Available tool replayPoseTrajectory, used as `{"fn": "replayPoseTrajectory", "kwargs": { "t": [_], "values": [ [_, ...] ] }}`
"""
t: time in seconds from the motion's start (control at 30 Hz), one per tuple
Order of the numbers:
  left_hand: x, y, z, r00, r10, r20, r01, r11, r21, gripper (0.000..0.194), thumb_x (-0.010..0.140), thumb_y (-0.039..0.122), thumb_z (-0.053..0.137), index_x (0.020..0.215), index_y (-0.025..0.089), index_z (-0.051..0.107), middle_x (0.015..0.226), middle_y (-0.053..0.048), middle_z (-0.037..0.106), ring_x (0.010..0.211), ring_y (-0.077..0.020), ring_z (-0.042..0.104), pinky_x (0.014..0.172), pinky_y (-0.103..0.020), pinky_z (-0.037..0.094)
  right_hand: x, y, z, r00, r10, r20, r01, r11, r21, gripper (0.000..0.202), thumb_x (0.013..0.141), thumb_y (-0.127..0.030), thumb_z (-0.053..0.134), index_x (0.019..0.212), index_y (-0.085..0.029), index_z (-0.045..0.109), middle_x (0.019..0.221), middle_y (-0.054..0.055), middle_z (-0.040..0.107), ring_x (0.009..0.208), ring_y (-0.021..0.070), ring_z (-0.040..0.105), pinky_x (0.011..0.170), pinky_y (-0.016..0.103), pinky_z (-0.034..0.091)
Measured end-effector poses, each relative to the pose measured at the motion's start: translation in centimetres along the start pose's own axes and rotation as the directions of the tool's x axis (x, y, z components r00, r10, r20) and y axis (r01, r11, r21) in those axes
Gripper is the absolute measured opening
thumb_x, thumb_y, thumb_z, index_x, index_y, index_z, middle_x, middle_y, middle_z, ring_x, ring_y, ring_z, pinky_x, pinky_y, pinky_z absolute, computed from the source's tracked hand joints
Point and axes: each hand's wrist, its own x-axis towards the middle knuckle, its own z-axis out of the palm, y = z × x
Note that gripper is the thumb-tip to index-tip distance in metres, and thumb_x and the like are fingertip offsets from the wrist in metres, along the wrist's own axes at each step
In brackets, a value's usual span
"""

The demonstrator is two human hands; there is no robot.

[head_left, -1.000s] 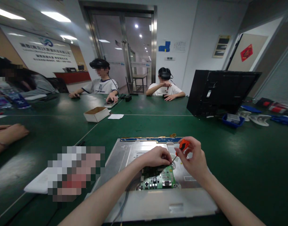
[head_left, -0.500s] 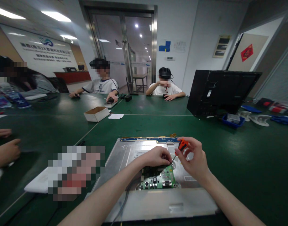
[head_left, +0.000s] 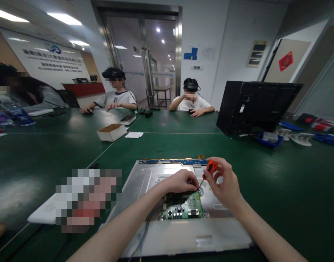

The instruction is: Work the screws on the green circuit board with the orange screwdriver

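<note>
1 orange screwdriver [head_left: 211,167] in right grip [head_left: 226,181] | tip near green board [head_left: 185,211] | left grip [head_left: 184,181]: can't tell

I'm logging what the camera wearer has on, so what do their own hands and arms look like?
The ungloved left hand and ungloved right hand show no visible rings, though some fingers are hidden. The slender, bare left forearm and bare right forearm show no sleeve, watch, bracelet or clear marking within the picture.

Open table [head_left: 289,182] lies between the metal panel [head_left: 167,236] and the obstructing monitor [head_left: 256,105].
</note>
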Motion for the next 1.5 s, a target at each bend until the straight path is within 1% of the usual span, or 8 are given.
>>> {"fn": "replayPoseTrajectory", "kwargs": {
  "t": [0.23, 0.4, 0.67, 0.9, 1.13, 1.23, 1.37, 1.5],
  "values": [
    [0.02, 0.16, 0.00, 1.000, 0.000, 0.002, 0.000, 1.000, 0.015, 0.012, 0.075, 0.011, 0.067, 0.077, 0.016, 0.077, 0.068, 0.003, 0.065, 0.065, -0.0119, 0.055, 0.063, -0.019, 0.042, 0.24, -0.40, -0.17, 0.999, -0.033, 0.015, 0.033, 0.999, -0.003, 0.033, 0.098, -0.016, 0.053, 0.129, -0.027, 0.049, 0.108, 0.007, 0.061, 0.063, 0.0112, 0.064, 0.046, 0.022, 0.054],
    [0.01, 0.21, -0.09, 1.000, 0.007, 0.004, -0.007, 1.000, 0.023, 0.011, 0.075, 0.011, 0.067, 0.079, 0.015, 0.077, 0.068, 0.002, 0.065, 0.065, -0.0116, 0.055, 0.062, -0.019, 0.041, -0.02, -0.23, -0.16, 1.000, -0.009, 0.027, 0.009, 1.000, 0.021, 0.036, 0.097, -0.019, 0.055, 0.131, -0.024, 0.043, 0.091, 0.003, 0.065, 0.058, 0.0124, 0.064, 0.045, 0.022, 0.053],
    [-0.01, 0.01, -0.06, 1.000, -0.004, -0.001, 0.004, 1.000, 0.029, 0.012, 0.075, 0.011, 0.067, 0.081, 0.015, 0.077, 0.070, 0.002, 0.067, 0.064, -0.0117, 0.056, 0.061, -0.019, 0.041, -0.11, 0.10, 0.21, 0.997, -0.002, -0.073, 0.005, 0.999, 0.049, 0.031, 0.094, -0.025, 0.063, 0.116, -0.025, 0.040, 0.090, 0.003, 0.066, 0.058, 0.0136, 0.064, 0.043, 0.022, 0.051],
    [-0.02, 0.06, -0.13, 1.000, 0.006, 0.006, -0.007, 1.000, 0.019, 0.012, 0.075, 0.011, 0.067, 0.079, 0.015, 0.077, 0.070, 0.001, 0.067, 0.066, -0.0124, 0.057, 0.065, -0.020, 0.042, -0.33, 0.09, 0.24, 1.000, 0.018, -0.013, -0.018, 0.999, 0.046, 0.034, 0.097, -0.025, 0.057, 0.126, -0.025, 0.038, 0.097, 0.006, 0.069, 0.063, 0.0154, 0.067, 0.047, 0.024, 0.055],
    [0.00, -0.01, -0.07, 1.000, 0.014, -0.007, -0.014, 1.000, 0.017, 0.010, 0.075, 0.011, 0.068, 0.078, 0.015, 0.076, 0.070, 0.002, 0.066, 0.066, -0.0127, 0.056, 0.065, -0.020, 0.042, 0.08, -0.28, -0.20, 0.998, -0.023, 0.056, 0.023, 1.000, -0.008, 0.033, 0.102, -0.019, 0.046, 0.133, -0.027, 0.045, 0.104, 0.007, 0.064, 0.067, 0.0145, 0.067, 0.048, 0.024, 0.055],
    [0.00, 0.02, -0.06, 1.000, 0.016, -0.007, -0.016, 1.000, 0.012, 0.008, 0.075, 0.011, 0.069, 0.077, 0.015, 0.076, 0.070, 0.002, 0.065, 0.066, -0.0129, 0.057, 0.065, -0.021, 0.042, 0.09, -0.38, -0.20, 0.998, -0.017, 0.068, 0.017, 1.000, -0.001, 0.034, 0.102, -0.019, 0.044, 0.135, -0.027, 0.044, 0.100, 0.006, 0.065, 0.065, 0.0144, 0.067, 0.048, 0.024, 0.054],
    [0.00, 0.07, -0.06, 1.000, 0.021, -0.001, -0.021, 1.000, 0.005, 0.013, 0.074, 0.006, 0.067, 0.077, 0.015, 0.076, 0.068, 0.003, 0.064, 0.065, -0.0119, 0.055, 0.065, -0.020, 0.041, -0.26, 0.03, 0.02, 0.999, -0.003, 0.037, 0.002, 1.000, 0.022, 0.037, 0.099, -0.025, 0.054, 0.133, -0.026, 0.039, 0.090, 0.002, 0.065, 0.058, 0.0136, 0.064, 0.044, 0.022, 0.052],
    [0.02, 0.07, -0.08, 1.000, 0.017, 0.004, -0.017, 1.000, -0.001, 0.014, 0.075, 0.005, 0.067, 0.080, 0.014, 0.076, 0.070, 0.002, 0.065, 0.066, -0.0120, 0.056, 0.065, -0.019, 0.041, -0.43, 0.38, 0.22, 1.000, 0.005, -0.025, -0.004, 1.000, 0.025, 0.038, 0.095, -0.027, 0.063, 0.125, -0.025, 0.039, 0.089, 0.001, 0.062, 0.055, 0.0117, 0.060, 0.042, 0.020, 0.050]
  ]
}}
